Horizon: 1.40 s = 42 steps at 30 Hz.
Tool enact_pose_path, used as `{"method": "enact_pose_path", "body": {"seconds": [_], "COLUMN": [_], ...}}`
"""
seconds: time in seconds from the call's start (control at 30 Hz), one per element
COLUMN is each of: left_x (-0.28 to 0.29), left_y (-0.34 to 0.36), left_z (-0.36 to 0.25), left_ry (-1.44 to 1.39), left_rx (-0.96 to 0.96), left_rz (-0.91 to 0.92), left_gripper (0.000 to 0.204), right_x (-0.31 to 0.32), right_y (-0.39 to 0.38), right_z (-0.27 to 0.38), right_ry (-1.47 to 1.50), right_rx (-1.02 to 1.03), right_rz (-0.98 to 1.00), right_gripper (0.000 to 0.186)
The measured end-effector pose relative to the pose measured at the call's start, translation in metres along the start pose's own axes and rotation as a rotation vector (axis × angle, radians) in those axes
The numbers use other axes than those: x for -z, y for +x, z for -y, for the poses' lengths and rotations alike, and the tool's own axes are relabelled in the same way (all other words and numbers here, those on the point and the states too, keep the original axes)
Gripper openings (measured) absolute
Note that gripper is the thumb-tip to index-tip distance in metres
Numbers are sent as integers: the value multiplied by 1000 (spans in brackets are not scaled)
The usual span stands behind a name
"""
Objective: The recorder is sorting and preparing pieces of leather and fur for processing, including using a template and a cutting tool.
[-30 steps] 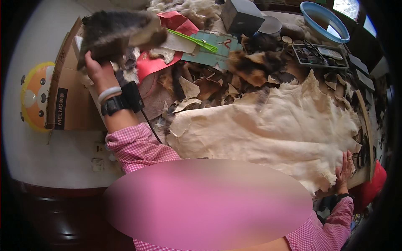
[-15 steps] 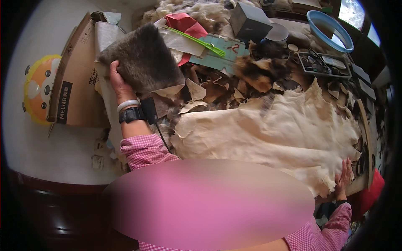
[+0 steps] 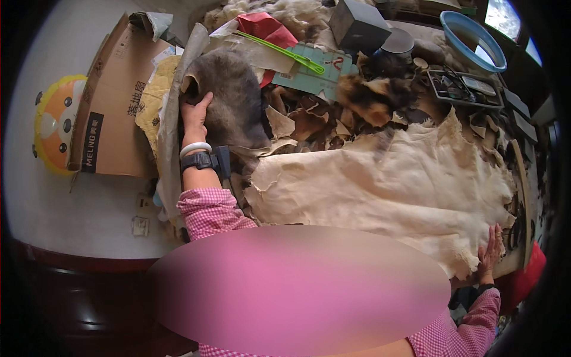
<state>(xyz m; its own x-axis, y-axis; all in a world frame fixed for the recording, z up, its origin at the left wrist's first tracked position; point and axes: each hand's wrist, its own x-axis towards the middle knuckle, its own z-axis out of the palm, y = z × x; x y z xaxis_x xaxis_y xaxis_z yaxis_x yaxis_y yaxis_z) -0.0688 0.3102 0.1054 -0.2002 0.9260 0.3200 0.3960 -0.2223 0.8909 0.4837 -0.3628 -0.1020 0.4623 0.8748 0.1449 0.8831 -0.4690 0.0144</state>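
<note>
A dark grey-brown fur piece (image 3: 229, 98) lies at the left of the worktable, its left edge curled up. My left hand (image 3: 196, 116) grips that edge, the thumb on top of the fur and the other fingers partly hidden. A large cream hide (image 3: 369, 190) is spread skin side up across the front of the table, with ragged edges and soft creases. My right hand (image 3: 491, 250) rests on its lower right corner, fingers stretched out flat.
Leather and fur scraps (image 3: 306, 122) are heaped behind the hide. Farther back are a green board (image 3: 318, 74), a grey block (image 3: 357, 27), a blue basin (image 3: 473, 41) and a tool tray (image 3: 464, 89). A cardboard box (image 3: 113, 113) stands at the left.
My left hand has moved a little right and down with the fur piece. The fur's left edge now curls, and a grey sheet and yellowish paper show beside it. My right hand stays put.
</note>
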Motion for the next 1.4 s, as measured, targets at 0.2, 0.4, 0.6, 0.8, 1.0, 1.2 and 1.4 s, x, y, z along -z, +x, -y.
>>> {"method": "enact_pose_path", "body": {"seconds": [0.2,0.4,0.6,0.8,1.0,1.2,1.4], "left_x": [-7,-35,-58,-88,-73,-8,88], "left_y": [-28,-70,-131,-144,-147,-86,27], "left_z": [-40,-93,-112,-32,-69,-124,-82], "left_ry": [-302,-711,-732,80,-13,-96,151], "left_rx": [101,157,220,-89,-39,-450,-606], "left_rz": [372,652,981,1402,1194,307,-477], "left_gripper": [53,43,38,42,41,32,53], "right_x": [5,10,8,18,15,9,7], "right_y": [1,-2,-1,11,6,0,8], "right_z": [2,5,6,16,14,5,5], "right_ry": [-15,-30,2,58,31,55,41], "right_rx": [-4,3,11,-31,-45,8,4], "right_rz": [4,13,-5,52,50,-18,12], "right_gripper": [70,68,69,66,67,67,69]}}
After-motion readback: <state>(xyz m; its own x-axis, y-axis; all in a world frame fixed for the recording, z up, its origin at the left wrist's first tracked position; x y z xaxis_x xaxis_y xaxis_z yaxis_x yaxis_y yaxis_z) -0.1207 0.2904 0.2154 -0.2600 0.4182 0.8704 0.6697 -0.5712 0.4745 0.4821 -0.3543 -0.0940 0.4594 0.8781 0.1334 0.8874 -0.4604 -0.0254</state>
